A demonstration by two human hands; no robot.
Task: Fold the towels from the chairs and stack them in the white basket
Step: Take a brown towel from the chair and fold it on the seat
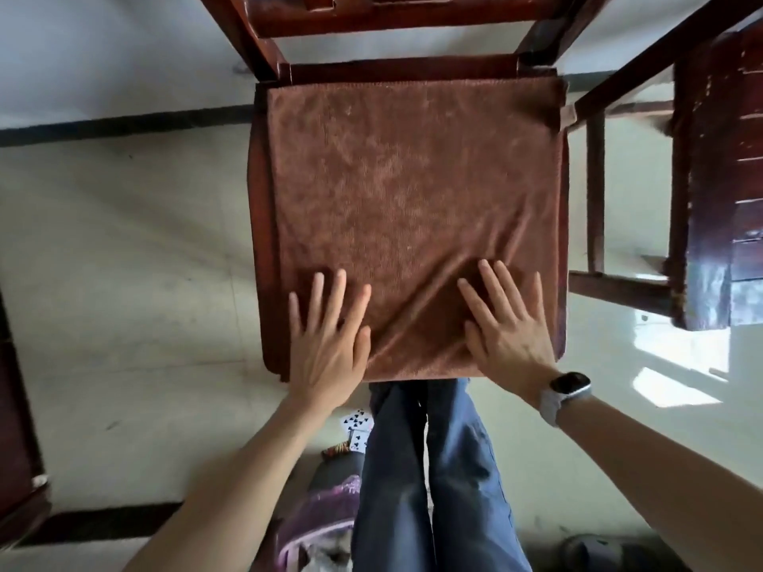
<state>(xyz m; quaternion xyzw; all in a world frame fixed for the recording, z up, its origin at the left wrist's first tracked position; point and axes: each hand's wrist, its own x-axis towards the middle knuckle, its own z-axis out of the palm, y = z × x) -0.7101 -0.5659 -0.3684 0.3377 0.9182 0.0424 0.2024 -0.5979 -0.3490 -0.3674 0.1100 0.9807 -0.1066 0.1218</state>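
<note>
Above blue-trousered legs (429,468), a person's left hand (330,344) and right hand (505,324) press flat on a brown towel (413,192) spread over a wooden chair (396,72) seat, fingers straight, each grip open and holding nothing. The step appears to be smoothing before a fold; next, pinching the near edge seems needed. No white basket shows.

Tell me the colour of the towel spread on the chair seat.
Brown; the towel shows best in the head view.
</note>
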